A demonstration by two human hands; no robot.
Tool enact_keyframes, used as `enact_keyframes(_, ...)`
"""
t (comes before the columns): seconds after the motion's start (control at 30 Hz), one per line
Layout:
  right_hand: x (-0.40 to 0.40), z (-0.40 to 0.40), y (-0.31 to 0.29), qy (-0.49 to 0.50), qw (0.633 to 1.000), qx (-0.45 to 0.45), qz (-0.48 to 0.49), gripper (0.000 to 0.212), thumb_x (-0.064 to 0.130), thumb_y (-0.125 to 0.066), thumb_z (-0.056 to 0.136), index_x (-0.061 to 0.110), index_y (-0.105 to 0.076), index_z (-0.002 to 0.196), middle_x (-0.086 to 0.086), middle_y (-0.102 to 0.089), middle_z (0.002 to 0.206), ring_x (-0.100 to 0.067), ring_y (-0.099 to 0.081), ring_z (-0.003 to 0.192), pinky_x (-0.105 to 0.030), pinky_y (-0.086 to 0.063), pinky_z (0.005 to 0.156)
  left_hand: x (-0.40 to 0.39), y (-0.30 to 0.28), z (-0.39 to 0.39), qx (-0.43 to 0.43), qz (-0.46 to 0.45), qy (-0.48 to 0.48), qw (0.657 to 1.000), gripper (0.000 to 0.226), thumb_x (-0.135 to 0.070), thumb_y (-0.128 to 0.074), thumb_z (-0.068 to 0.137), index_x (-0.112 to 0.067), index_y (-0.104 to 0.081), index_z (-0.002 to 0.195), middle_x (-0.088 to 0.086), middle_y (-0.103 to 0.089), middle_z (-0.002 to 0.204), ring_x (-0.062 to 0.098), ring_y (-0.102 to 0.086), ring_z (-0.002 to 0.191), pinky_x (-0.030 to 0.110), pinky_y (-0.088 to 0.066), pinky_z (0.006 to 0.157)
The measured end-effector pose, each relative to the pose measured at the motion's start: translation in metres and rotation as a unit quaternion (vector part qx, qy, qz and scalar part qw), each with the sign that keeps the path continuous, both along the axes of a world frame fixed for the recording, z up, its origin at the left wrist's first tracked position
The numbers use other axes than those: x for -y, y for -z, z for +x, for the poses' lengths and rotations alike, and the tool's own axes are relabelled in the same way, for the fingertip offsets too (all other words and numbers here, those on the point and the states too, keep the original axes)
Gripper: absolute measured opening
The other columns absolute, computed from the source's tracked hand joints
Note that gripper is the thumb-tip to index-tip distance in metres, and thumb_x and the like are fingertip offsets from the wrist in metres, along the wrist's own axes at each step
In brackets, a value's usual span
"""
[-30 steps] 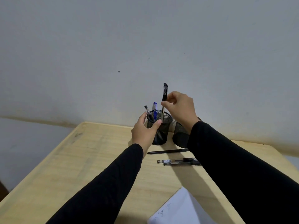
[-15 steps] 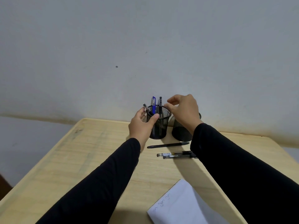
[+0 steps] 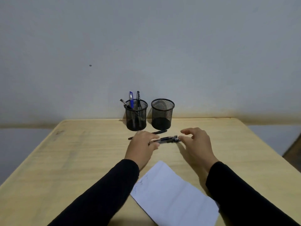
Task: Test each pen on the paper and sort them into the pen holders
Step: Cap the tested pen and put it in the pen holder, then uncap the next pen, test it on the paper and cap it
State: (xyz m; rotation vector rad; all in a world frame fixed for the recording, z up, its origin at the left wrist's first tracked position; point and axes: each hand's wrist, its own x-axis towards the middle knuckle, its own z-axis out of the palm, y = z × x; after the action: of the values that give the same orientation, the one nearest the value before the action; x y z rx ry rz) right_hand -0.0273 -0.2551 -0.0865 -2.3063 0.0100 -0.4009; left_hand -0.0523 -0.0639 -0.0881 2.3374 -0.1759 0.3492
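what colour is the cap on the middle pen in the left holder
Blue cap, in the black mesh left holder; clearest in the head view.

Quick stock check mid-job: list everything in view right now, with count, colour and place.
left pen holder: one, black mesh, back of table, holding three pens
pens in holder: three, one blue-capped, two dark
right pen holder: one, black mesh, beside the left one; no pens visible inside
black pen: one, lying before the holders
clear pens: apparently two, black-capped, between the hands
paper: one white sheet, scribbled, near edge
table: one, light wood
left hand: grips the clear pens
right hand: fingers loosely curled at the pens' cap end
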Motion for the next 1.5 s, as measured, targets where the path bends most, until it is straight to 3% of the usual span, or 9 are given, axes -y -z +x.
enact_keyframes(0.2,0.009,0.004,0.009,-0.027,0.996,-0.038,-0.076,0.032,0.026,-0.064,0.085,0.016,-0.068,0.115,-0.009,-0.060,0.118,-0.026,-0.048,0.116,-0.028,-0.039,0.088,0.012,0.008,0.004,0.035,0.127,-0.037,0.991,0.027,-0.027,-0.055,0.093,-0.024,-0.066,0.117,-0.006,-0.063,0.112,0.011,-0.046,0.110,0.016,-0.032,0.089)
enact_keyframes(0.43,0.014,0.004,0.007,-0.059,0.996,-0.050,-0.052,0.011,0.023,-0.069,0.081,0.017,-0.066,0.091,-0.001,-0.059,0.093,-0.023,-0.049,0.101,-0.027,-0.037,0.075,0.019,0.006,0.005,0.035,0.167,-0.051,0.984,0.021,-0.025,-0.055,0.093,-0.024,-0.069,0.108,-0.006,-0.064,0.105,0.013,-0.048,0.105,0.022,-0.037,0.089)
enact_keyframes(0.57,0.013,-0.005,-0.011,-0.097,0.974,-0.004,0.204,0.016,0.008,-0.069,0.081,0.019,-0.058,0.084,0.005,-0.058,0.071,-0.001,-0.055,0.064,-0.013,-0.040,0.062,0.022,-0.008,-0.001,0.023,0.028,-0.087,0.996,0.013,-0.020,-0.060,0.088,-0.023,-0.071,0.094,-0.008,-0.060,0.092,0.007,-0.054,0.087,0.012,-0.037,0.072)
enact_keyframes(0.7,-0.005,-0.018,-0.031,-0.121,0.916,-0.002,0.383,0.019,0.012,-0.067,0.084,0.023,-0.059,0.098,0.012,-0.067,0.065,0.007,-0.057,0.059,-0.011,-0.043,0.056,0.030,-0.024,-0.015,0.005,-0.130,-0.075,0.989,0.010,-0.012,-0.064,0.086,-0.016,-0.073,0.089,-0.007,-0.065,0.080,-0.002,-0.055,0.071,-0.003,-0.038,0.058)
enact_keyframes(0.9,-0.028,-0.043,-0.050,-0.182,0.910,0.009,0.373,0.009,0.018,-0.056,0.093,0.024,-0.063,0.089,0.008,-0.071,0.080,0.009,-0.061,0.068,-0.008,-0.043,0.059,0.026,-0.040,-0.040,-0.009,-0.209,-0.037,0.977,0.009,-0.019,-0.067,0.084,-0.021,-0.071,0.092,-0.012,-0.068,0.083,0.003,-0.060,0.076,0.006,-0.045,0.068)
enact_keyframes(1.07,-0.041,-0.064,-0.062,-0.230,0.954,0.048,0.188,0.016,0.021,-0.057,0.092,0.028,-0.066,0.104,-0.001,-0.067,0.074,0.002,-0.055,0.057,-0.011,-0.045,0.063,0.005,-0.071,-0.054,0.047,-0.274,-0.036,0.960,0.019,-0.034,-0.062,0.087,-0.031,-0.067,0.105,-0.013,-0.070,0.093,0.002,-0.063,0.091,0.013,-0.046,0.080)
enact_keyframes(1.27,-0.056,-0.087,-0.071,-0.244,0.965,0.004,0.098,0.031,0.032,-0.066,0.085,0.035,-0.065,0.116,0.007,-0.063,0.063,-0.005,-0.056,0.058,-0.025,-0.046,0.069,-0.011,-0.079,-0.073,0.030,-0.329,-0.055,0.942,0.007,-0.028,-0.068,0.083,-0.035,-0.069,0.084,-0.006,-0.073,0.084,0.010,-0.068,0.084,0.027,-0.050,0.082)
enact_keyframes(1.37,-0.046,-0.103,-0.091,-0.306,0.933,-0.112,0.152,0.043,0.035,-0.069,0.082,0.032,-0.058,0.123,0.001,-0.075,0.080,-0.010,-0.058,0.069,-0.024,-0.042,0.064,-0.025,-0.077,-0.080,-0.003,-0.460,-0.090,0.884,0.009,-0.018,-0.063,0.089,-0.019,-0.068,0.096,-0.005,-0.067,0.077,0.006,-0.061,0.070,0.021,-0.051,0.072)
enact_keyframes(1.5,-0.035,-0.116,-0.098,-0.395,0.843,-0.207,0.302,0.052,0.032,-0.070,0.077,0.024,-0.055,0.126,-0.003,-0.072,0.109,-0.012,-0.064,0.079,-0.024,-0.041,0.062,-0.035,-0.076,-0.093,-0.044,-0.614,-0.090,0.783,0.012,-0.013,-0.059,0.091,-0.011,-0.062,0.102,0.001,-0.065,0.082,0.007,-0.061,0.071,0.013,-0.054,0.066)
